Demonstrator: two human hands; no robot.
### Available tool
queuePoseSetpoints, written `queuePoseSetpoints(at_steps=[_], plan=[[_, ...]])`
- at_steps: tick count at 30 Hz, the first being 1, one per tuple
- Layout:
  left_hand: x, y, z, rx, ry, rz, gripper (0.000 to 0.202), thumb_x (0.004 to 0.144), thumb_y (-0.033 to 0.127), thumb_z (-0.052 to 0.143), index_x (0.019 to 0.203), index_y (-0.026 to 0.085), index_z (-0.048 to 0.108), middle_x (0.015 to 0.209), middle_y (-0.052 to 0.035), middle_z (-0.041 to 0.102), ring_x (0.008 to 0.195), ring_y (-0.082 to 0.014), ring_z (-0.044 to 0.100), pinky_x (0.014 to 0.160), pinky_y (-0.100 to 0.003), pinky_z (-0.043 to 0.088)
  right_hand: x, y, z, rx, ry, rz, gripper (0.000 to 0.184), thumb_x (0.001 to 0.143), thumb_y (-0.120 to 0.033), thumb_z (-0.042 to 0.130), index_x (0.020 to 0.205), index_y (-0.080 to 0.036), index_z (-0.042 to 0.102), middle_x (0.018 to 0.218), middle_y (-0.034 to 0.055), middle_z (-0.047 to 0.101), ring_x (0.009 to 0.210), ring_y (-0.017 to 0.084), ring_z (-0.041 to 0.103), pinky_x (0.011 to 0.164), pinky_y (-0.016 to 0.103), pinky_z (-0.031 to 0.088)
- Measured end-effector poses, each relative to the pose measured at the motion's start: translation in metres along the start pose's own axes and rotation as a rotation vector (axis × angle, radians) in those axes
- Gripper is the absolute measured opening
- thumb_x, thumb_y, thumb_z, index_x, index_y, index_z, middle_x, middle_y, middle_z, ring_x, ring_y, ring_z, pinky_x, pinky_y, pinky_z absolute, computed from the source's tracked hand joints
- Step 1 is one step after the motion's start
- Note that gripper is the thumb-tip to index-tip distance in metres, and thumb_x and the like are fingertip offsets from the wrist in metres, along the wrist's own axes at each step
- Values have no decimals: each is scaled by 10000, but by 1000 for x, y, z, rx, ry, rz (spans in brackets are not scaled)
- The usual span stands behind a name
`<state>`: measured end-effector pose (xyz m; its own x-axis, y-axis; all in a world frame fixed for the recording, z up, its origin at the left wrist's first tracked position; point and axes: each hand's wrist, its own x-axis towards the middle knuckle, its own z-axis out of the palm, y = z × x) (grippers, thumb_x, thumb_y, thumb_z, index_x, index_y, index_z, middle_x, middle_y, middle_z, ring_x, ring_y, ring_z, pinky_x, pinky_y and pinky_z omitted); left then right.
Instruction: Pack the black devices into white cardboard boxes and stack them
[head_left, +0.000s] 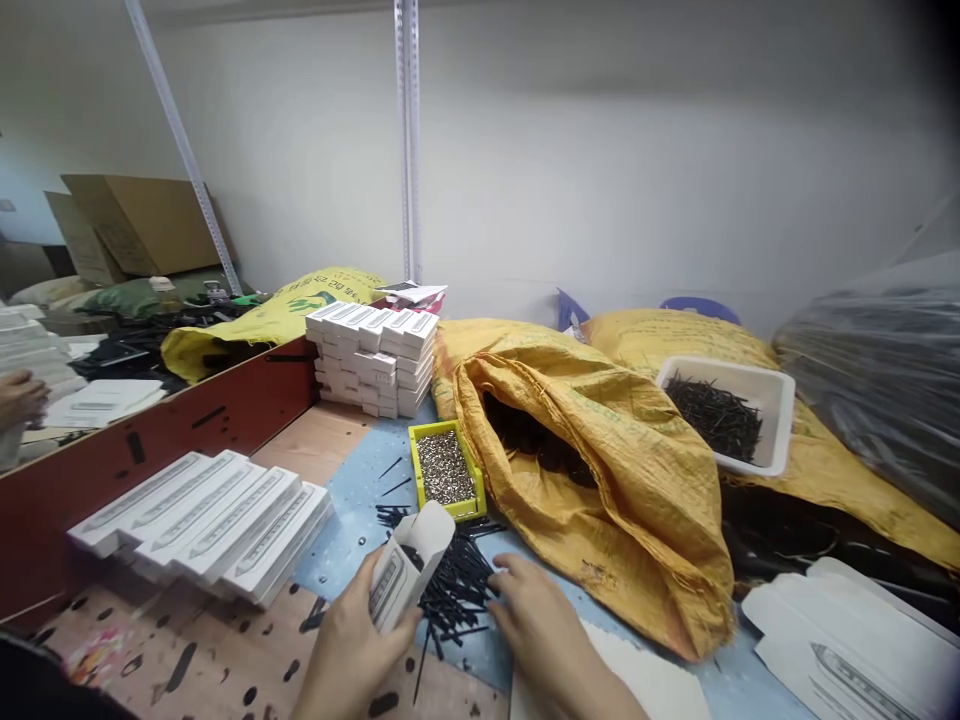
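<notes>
My left hand (356,630) is wrapped round a small white cardboard box (401,580), held tilted with its end flap up. Something dark shows inside the box's mouth. Close to the box, a loose pile of thin black plastic sticks (457,590) lies on the blue sheet. At the pile's right edge is my right hand (536,610), its fingers apart and slightly bent, with nothing visible in them. Just behind the pile stands a yellow tray (480,500) filled with small shiny metal pieces (446,467).
Closed white boxes (217,520) lie in rows at left; more are stacked (371,355) behind. An orange woven sack (630,480) gapes open at right. Beyond it sits a white tub (784,415) of dark sticks. Flat cartons (862,640) lie front right. Another person's hand (21,398) shows beyond the red board (172,430).
</notes>
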<state>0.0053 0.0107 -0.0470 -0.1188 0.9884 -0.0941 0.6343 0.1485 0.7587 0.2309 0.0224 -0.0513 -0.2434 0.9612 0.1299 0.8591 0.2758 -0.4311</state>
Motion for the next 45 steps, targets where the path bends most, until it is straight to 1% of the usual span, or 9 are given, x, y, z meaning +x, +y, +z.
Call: queuePoseSetpoints(at_steps=[6, 14, 18, 21, 25, 29, 33, 37, 45], plan=[[2, -21, -5, 62, 39, 71, 563, 704, 358, 575, 1237, 189, 513, 1099, -72, 683, 1024, -271, 635, 859, -331, 510, 8, 4, 38, -256, 42, -15, 232, 837, -32, 514, 751, -171, 678, 968, 63, 677, 879, 229, 614, 851, 387, 471], [5, -20, -1, 276, -15, 364, 634, 596, 55, 495, 1196, 245, 572, 1164, -44, 656, 1081, -255, 591, 1095, -471, 326, -11, -6, -48, -52, 146, -185, 229, 931, -231, 430, 782, -188, 598, 1088, 103, 591, 995, 233, 569, 822, 361, 490], [0, -3, 18, 176, -208, 483, 699, 507, 41, 500, 1171, 244, 578, 1134, -53, 658, 1069, -259, 595, 1089, -458, 348, -10, -31, -57, 27, 129, -305, 164, 890, -180, 480, 769, -203, 589, 985, 60, 606, 925, 222, 558, 966, 479, 393], [-10, 3, 32, -8, -271, 463, 765, 530, 89, 552, 1279, 232, 487, 1237, -84, 605, 1110, -266, 578, 989, -381, 458, -11, -30, -48, 316, 167, -196, 95, 886, -278, 530, 862, -236, 612, 964, 43, 610, 935, 226, 555, 1013, 501, 339], [-24, 2, 49, -277, -219, 411, 855, 616, 204, 643, 1400, 245, 302, 1303, -84, 567, 1106, -245, 594, 934, -326, 500, -20, -24, -27, 1058, 151, 107, 367, 854, -480, 566, 1148, -262, 542, 1107, 69, 592, 1019, 231, 566, 870, 360, 469], [-32, 8, 60, -311, -71, 420, 792, 610, 157, 631, 1347, 243, 354, 1322, -81, 545, 1147, -249, 574, 952, -331, 495, -18, -40, -9, 1518, 119, 255, 436, 782, -538, 638, 1075, -222, 570, 932, 42, 636, 842, 201, 610, 768, 322, 497], [-30, 17, 62, -298, 30, 502, 671, 600, 92, 565, 1238, 241, 418, 1230, -62, 585, 1086, -221, 603, 928, -329, 505, -17, -55, -9, 1236, 272, 232, 402, 791, -528, 640, 1024, -200, 645, 925, 59, 665, 874, 212, 615, 809, 317, 501], [-21, 24, 56, -224, 59, 673, 612, 627, 111, 562, 1198, 246, 388, 1079, -48, 608, 923, -202, 641, 754, -293, 540, -27, -54, -14, 871, 297, 2, 499, 878, -596, 455, 1195, -260, 644, 1269, 88, 597, 1202, 264, 526, 1038, 389, 406], [-14, 22, 53, -126, 292, 841, 618, 725, 72, 510, 1265, 266, 281, 1163, -105, 545, 964, -214, 618, 807, -319, 517, -21, -52, -31, 847, 170, -63, 253, 923, -369, 500, 1034, -210, 663, 1198, 108, 646, 1149, 229, 592, 952, 319, 498]])
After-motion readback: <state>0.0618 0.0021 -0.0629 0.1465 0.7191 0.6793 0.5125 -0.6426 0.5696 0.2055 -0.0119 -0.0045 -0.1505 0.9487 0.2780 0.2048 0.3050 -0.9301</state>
